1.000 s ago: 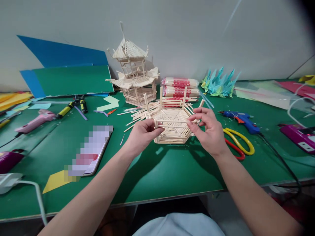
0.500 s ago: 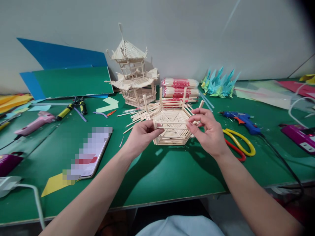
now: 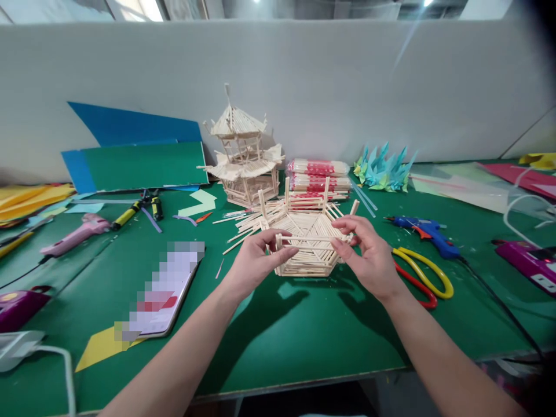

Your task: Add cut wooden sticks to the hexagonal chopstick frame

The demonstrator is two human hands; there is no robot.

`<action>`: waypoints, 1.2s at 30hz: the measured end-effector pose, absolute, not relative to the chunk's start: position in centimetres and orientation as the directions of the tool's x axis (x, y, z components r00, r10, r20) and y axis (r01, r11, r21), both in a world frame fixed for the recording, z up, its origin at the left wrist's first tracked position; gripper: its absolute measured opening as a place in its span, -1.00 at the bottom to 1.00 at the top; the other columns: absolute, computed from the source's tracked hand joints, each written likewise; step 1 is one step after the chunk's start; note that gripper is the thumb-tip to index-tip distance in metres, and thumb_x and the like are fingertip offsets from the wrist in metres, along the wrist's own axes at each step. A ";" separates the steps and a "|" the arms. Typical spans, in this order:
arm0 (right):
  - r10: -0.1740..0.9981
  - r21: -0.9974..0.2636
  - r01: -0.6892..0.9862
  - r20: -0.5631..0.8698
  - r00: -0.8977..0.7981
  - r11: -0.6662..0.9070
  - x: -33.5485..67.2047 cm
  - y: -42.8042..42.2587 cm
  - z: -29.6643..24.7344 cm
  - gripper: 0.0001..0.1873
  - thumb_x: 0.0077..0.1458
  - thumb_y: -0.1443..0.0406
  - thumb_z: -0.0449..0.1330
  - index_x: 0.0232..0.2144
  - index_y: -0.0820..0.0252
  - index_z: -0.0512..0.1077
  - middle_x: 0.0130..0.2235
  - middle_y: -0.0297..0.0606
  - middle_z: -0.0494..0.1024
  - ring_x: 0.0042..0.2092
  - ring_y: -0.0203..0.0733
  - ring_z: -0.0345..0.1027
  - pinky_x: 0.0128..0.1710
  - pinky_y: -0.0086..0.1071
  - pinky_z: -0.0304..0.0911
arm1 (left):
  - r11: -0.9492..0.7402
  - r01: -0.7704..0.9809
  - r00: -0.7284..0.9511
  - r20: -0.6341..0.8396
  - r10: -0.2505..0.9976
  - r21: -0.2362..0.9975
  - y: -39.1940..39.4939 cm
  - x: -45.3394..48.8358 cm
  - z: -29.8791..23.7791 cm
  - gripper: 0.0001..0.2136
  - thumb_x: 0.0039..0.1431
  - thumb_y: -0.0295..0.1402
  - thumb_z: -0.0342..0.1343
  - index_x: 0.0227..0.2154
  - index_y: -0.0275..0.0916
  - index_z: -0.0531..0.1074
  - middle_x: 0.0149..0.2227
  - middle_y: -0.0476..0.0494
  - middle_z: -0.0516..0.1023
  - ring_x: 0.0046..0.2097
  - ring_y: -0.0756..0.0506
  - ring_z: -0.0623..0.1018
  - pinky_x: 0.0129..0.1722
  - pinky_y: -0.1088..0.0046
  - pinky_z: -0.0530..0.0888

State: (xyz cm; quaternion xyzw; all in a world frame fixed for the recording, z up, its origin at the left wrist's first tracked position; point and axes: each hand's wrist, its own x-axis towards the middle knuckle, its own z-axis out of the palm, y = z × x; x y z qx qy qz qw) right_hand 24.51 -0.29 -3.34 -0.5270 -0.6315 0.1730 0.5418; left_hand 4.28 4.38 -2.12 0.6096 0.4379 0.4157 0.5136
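Observation:
A hexagonal base of thin wooden sticks (image 3: 306, 270) sits on the green table in front of me, with short posts (image 3: 327, 194) standing at its corners. Two parallel wooden sticks (image 3: 310, 241) stretch across its near side between my hands. My left hand (image 3: 263, 255) is closed at their left end, beside the front left post, thumb and fingers pinched. At the right end, my right hand (image 3: 367, 252) pinches with thumb and forefinger, its other fingers curled over the right corner. The fingers partly hide both front corners. A finished stick pagoda (image 3: 243, 153) stands behind the base.
Loose sticks (image 3: 247, 229) and bagged stick bundles (image 3: 319, 175) lie behind. At right are a blue glue gun (image 3: 428, 231) and red-and-yellow-handled scissors (image 3: 428, 275). A phone (image 3: 169, 295), pink glue gun (image 3: 76, 236) and pliers (image 3: 139, 208) are at left. Turquoise folded paper (image 3: 384, 169) stands at back.
My view has tilted up, so the table contents appear lower and more of the wall shows. Both hands keep their pinch at the two ends of the sticks, with little visible shift.

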 end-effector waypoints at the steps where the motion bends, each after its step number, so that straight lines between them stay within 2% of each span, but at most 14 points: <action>1: 0.866 -0.824 0.433 0.471 0.166 0.365 24.4 -0.3 -3.4 -0.78 0.01 0.22 0.17 -0.23 0.10 0.38 -0.13 -0.24 0.34 -0.20 -0.19 0.24 -0.32 -0.35 0.14 | -0.098 0.103 0.269 0.067 0.961 0.990 4.3 4.4 -2.0 -0.75 -0.15 -0.26 0.28 -0.36 -0.26 0.52 -0.40 -0.10 0.55 -0.35 -0.08 0.48 -0.34 0.42 0.35; 6: 0.894 -0.910 0.277 0.378 0.243 0.309 23.4 -0.4 -4.0 -0.81 0.06 0.16 0.12 -0.32 0.12 0.41 -0.24 -0.27 0.40 -0.21 -0.18 0.24 -0.30 -0.36 0.12 | -0.125 0.045 0.241 0.111 0.964 0.991 4.1 5.4 -1.9 -0.77 0.00 -0.18 0.15 -0.38 -0.25 0.49 -0.37 -0.10 0.53 -0.32 -0.08 0.48 -0.32 0.44 0.33; 11: 0.890 -0.939 0.175 0.339 0.307 0.297 22.2 -0.3 -4.4 -0.81 0.07 0.15 0.10 -0.39 0.13 0.40 -0.33 -0.31 0.43 -0.30 -0.22 0.26 -0.38 -0.40 0.14 | -0.122 -0.004 0.199 0.121 0.973 0.992 4.0 6.5 -1.8 -0.80 -0.01 -0.21 0.15 -0.50 -0.27 0.47 -0.55 -0.01 0.46 -0.42 -0.03 0.44 -0.40 0.50 0.30; 16: 0.885 -0.945 0.099 0.326 0.332 0.311 21.5 -0.2 -4.5 -0.82 0.03 0.19 0.15 -0.50 0.15 0.38 -0.32 -0.29 0.44 -0.27 -0.22 0.27 -0.36 -0.41 0.16 | -0.089 -0.053 0.196 0.098 0.976 0.995 4.0 6.6 -1.8 -0.78 -0.04 -0.22 0.17 -0.60 -0.28 0.43 -0.61 0.02 0.43 -0.51 0.02 0.37 -0.48 0.54 0.23; 23: 0.890 -0.952 0.041 0.299 0.345 0.304 21.5 -0.1 -4.7 -0.85 0.02 0.23 0.16 -0.52 0.16 0.39 -0.31 -0.29 0.44 -0.25 -0.22 0.26 -0.33 -0.41 0.15 | -0.027 -0.151 0.220 0.060 0.974 0.988 4.3 6.5 -2.4 -0.80 -0.07 -0.23 0.21 -0.61 -0.25 0.43 -0.58 0.03 0.44 -0.46 0.02 0.40 -0.40 0.54 0.27; 36: 0.887 -0.951 0.030 0.298 0.352 0.308 21.2 0.0 -4.6 -0.86 0.02 0.23 0.16 -0.51 0.17 0.37 -0.30 -0.27 0.42 -0.25 -0.21 0.26 -0.31 -0.39 0.15 | 0.038 -0.211 0.240 0.014 0.971 0.977 4.0 6.4 -2.8 -0.78 -0.08 -0.21 0.23 -0.58 -0.28 0.44 -0.55 0.00 0.47 -0.46 0.03 0.38 -0.41 0.54 0.27</action>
